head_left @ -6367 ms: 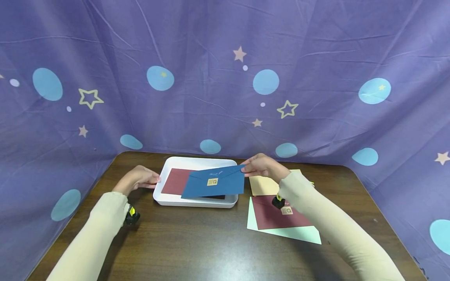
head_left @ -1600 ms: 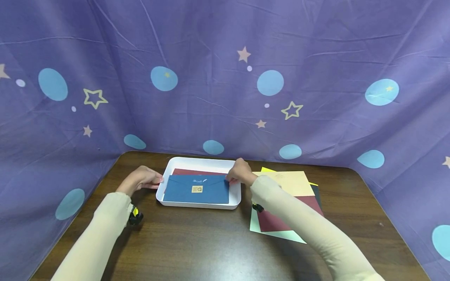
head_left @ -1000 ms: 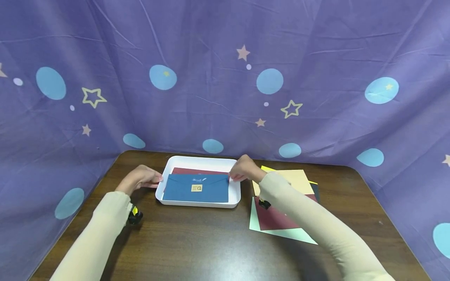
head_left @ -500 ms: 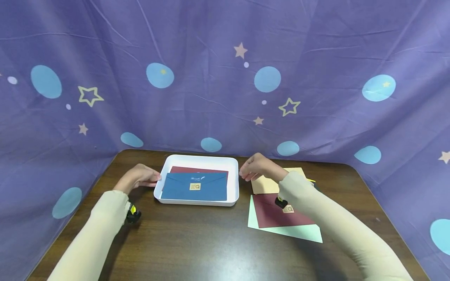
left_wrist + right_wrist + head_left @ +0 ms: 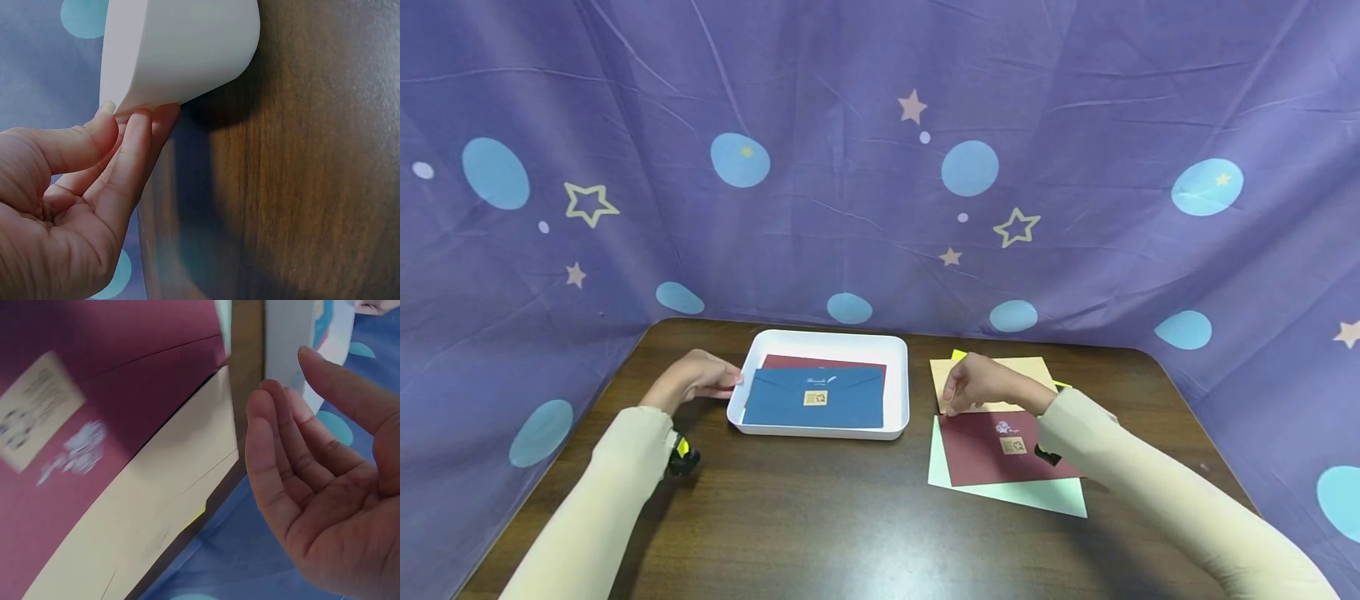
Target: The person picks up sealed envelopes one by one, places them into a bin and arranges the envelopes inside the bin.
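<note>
My left hand (image 5: 703, 375) pinches the left rim of a white tray (image 5: 898, 392); the left wrist view shows the thumb over the rim and the fingers against the outer wall (image 5: 187, 44). Inside the tray a blue envelope (image 5: 782, 408) with a tan sticker lies over a dark red envelope (image 5: 782, 362). My right hand (image 5: 977, 383) holds nothing, its fingers loosely bent and apart from the thumb (image 5: 344, 387). It hovers over the left edges of a cream envelope (image 5: 1030, 368) and a dark red envelope (image 5: 977, 458) with a sticker and white print.
Under that dark red envelope, a pale green envelope (image 5: 1037, 495) sticks out at the front. Yellow corners (image 5: 958, 355) peek from behind the cream one. The brown wooden table (image 5: 805, 517) ends against a purple patterned curtain (image 5: 820, 167) at the back.
My right hand laid the blue envelope into the tray over the dark red one, released it, and moved right to the envelope pile. My left hand has stayed at the tray's rim.
</note>
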A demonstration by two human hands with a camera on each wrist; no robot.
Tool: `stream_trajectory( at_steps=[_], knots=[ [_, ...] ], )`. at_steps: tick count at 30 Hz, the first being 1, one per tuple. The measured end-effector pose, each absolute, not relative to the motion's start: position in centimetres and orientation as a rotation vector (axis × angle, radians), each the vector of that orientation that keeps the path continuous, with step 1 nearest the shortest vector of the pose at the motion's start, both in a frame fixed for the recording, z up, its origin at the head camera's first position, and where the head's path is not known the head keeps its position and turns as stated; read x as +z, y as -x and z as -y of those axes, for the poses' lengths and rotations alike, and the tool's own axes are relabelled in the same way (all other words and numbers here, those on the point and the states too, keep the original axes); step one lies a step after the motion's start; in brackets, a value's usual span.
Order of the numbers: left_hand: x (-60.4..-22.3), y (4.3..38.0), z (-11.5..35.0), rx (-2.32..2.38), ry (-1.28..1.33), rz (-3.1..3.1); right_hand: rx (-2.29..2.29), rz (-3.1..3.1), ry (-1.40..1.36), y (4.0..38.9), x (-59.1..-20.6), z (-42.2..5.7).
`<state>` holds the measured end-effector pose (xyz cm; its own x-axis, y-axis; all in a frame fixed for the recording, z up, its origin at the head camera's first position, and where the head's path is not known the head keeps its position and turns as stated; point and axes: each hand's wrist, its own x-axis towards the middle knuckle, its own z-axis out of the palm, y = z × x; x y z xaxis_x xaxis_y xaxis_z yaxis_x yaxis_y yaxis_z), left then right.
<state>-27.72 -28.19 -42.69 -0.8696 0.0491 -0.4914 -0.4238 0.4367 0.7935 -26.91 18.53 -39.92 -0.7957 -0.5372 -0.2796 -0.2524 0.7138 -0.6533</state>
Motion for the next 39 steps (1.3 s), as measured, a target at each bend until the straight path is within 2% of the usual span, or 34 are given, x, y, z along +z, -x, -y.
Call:
stream_trajectory(
  at_steps=[7,20,39],
  knots=[
    [-42.7,27.7,28.2,1.432,0.317,-2.236,-0.657,-2.566,0.74,25.7,-40.3,-20.8],
    [-42.7,27.7,28.2,1.43,0.305,-2.241,-0.267,-2.754,0.685,24.2,-42.3,-22.9],
    [-42.7,27.8,28.2,1.419,0.334,-2.241,-0.139,-2.792,0.624,24.0,-42.5,-24.1]
  ],
)
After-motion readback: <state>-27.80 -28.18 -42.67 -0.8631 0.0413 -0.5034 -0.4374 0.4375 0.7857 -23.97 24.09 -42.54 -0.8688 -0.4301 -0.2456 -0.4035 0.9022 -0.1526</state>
